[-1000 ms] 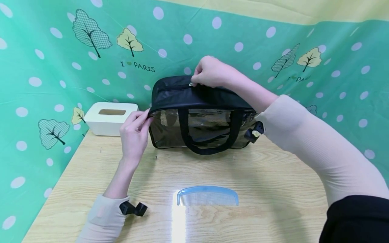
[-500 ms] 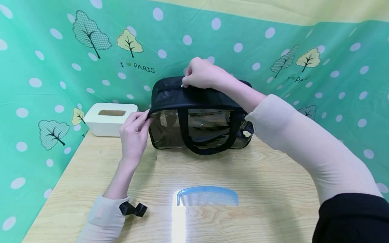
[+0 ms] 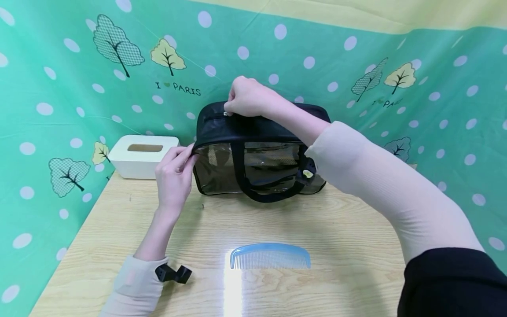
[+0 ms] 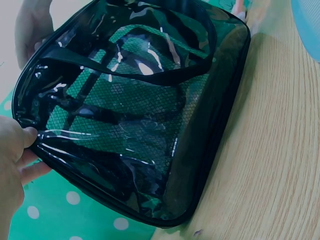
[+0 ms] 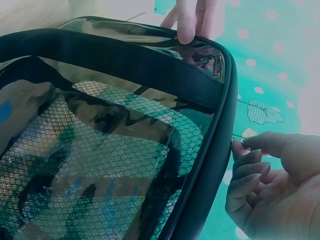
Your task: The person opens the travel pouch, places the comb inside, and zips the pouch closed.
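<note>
A black toiletry bag point(image 3: 214, 132) with see-through smoky sides stands upright at the back of the table, its black strap handle point(image 3: 263, 196) hanging down the front. My left hand point(image 3: 174, 176) pinches the bag's upper left corner between thumb and fingers; the left wrist view shows the thumb on the clear panel. Over the bag's top, my right hand point(image 3: 247, 97) pinches the small metal zipper pull point(image 3: 225, 114) near the left end of the zip. In the right wrist view, the right hand's fingers point(image 5: 245, 175) are curled, with thumb and index tips together. Mesh point(image 5: 115, 155) shows through the clear panel.
A blue comb point(image 3: 270, 255) lies on the wooden table point(image 3: 336, 281) in front of the bag. To the bag's left stands a white tissue box point(image 3: 144, 157). A green dotted cloth point(image 3: 277, 57) hangs directly behind the bag.
My right hand has slid left along the bag's top with the zipper pull, drawing the forearm left too. The left hand keeps its hold on the corner.
</note>
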Action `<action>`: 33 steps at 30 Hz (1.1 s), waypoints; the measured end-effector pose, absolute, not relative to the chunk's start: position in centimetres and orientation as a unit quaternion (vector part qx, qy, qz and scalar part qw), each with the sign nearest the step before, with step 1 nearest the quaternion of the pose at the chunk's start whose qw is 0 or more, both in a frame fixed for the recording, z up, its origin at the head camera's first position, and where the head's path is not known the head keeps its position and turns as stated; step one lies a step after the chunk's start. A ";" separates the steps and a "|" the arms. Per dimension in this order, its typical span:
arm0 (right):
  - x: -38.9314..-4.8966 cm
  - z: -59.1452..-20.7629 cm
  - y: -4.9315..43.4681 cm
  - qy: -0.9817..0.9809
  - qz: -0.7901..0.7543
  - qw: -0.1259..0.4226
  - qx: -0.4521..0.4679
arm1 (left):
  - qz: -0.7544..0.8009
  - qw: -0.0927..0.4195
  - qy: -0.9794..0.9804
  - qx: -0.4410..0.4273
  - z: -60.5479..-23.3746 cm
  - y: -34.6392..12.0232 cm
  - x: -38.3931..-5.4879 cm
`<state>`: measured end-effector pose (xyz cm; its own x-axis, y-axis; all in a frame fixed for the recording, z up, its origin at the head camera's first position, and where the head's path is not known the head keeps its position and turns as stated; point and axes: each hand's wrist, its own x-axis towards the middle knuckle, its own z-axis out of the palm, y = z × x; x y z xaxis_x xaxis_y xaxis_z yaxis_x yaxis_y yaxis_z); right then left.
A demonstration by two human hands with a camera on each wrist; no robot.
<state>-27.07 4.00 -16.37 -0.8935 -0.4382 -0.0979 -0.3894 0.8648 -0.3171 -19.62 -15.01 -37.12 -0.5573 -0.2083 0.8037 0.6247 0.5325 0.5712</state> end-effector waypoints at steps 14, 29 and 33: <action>-26.9 -17.2 1.8 0.960 -0.146 0.067 -0.231 | -0.453 0.441 -0.762 -0.142 -37.4 -15.4 -19.6; -26.5 -17.8 1.2 0.960 -0.144 0.036 -0.239 | -0.453 0.443 -0.760 -0.145 -37.1 -15.1 -19.6; -26.4 -18.0 1.4 0.953 -0.161 0.032 -0.253 | -0.455 0.442 -0.760 -0.144 -37.2 -15.2 -19.6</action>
<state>-26.42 1.37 -17.96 -0.8698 -0.4930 0.0203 -0.4724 0.8202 -0.3225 -19.61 -15.19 -37.22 -0.5684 -0.1833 0.8021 0.6207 0.5444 0.5642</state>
